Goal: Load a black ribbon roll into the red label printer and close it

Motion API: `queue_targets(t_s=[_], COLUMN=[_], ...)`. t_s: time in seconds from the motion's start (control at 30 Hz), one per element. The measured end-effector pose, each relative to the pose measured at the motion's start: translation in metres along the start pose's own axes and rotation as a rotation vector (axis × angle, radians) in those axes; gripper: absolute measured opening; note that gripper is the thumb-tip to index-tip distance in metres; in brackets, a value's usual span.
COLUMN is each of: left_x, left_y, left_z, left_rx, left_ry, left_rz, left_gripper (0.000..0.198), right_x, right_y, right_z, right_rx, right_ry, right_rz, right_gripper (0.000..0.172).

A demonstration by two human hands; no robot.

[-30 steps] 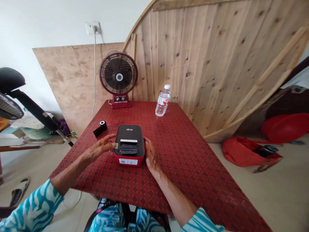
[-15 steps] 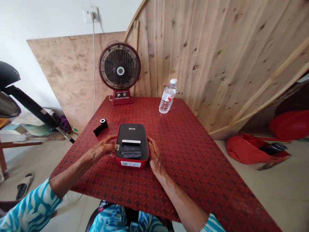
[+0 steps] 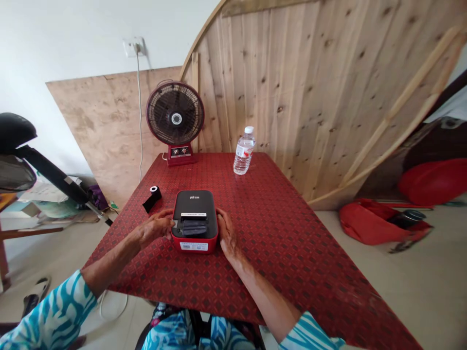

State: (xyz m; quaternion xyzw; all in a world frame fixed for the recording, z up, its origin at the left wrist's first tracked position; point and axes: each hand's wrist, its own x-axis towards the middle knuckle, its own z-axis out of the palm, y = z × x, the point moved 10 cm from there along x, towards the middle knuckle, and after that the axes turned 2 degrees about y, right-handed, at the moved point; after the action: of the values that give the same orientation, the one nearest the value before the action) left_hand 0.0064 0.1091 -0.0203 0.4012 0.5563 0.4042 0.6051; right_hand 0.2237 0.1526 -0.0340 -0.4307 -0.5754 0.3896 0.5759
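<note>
A small red-and-black label printer (image 3: 194, 204) lies on the patterned red table (image 3: 277, 233), between my hands. A dark strip (image 3: 194, 227) rests at its front slot, and a white label shows on its front wall. My left hand (image 3: 157, 227) grips the printer's left side, its thumb at the light grey piece by the top edge. Along the right side, my right hand (image 3: 226, 232) holds the printer with its fingers against the wall; the far fingertips are partly hidden. Beyond my left hand sits a partly unrolled black roll (image 3: 153, 197) with a white core.
A dark red fan (image 3: 176, 119) stands at the table's far left. To its right is a clear water bottle (image 3: 243, 153) with a white cap. On the floor at right lies a red bag (image 3: 365, 223). A black pole-like frame (image 3: 51, 167) stands at left.
The camera view has tilted up slightly, so the table's things appear shifted left. Both hands stay on the printer's sides.
</note>
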Motion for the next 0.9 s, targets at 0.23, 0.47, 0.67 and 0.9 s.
queue_targets(t_s=[0.23,0.47,0.67,0.9], left_x=[0.004,-0.002,-0.001,0.002], left_y=[-0.001,0.007,-0.002,-0.008], left_z=[-0.009,-0.006,0.000,0.000], left_rx=[0.067,0.112,0.016,0.017], left_ry=[0.032,-0.027,-0.067,-0.074], left_rz=[0.005,0.018,-0.058,-0.047], left_gripper=[0.072,0.064,0.066,0.069], right_x=[0.001,0.001,-0.001,-0.001], right_y=[0.000,0.001,-0.001,-0.009], right_z=[0.001,0.000,-0.001,-0.001], right_rx=[0.009,0.015,0.016,0.004], right_ry=[0.003,-0.009,-0.017,-0.018], right_rz=[-0.027,0.000,0.031,0.017], right_gripper=[0.043,0.039,0.036,0.035])
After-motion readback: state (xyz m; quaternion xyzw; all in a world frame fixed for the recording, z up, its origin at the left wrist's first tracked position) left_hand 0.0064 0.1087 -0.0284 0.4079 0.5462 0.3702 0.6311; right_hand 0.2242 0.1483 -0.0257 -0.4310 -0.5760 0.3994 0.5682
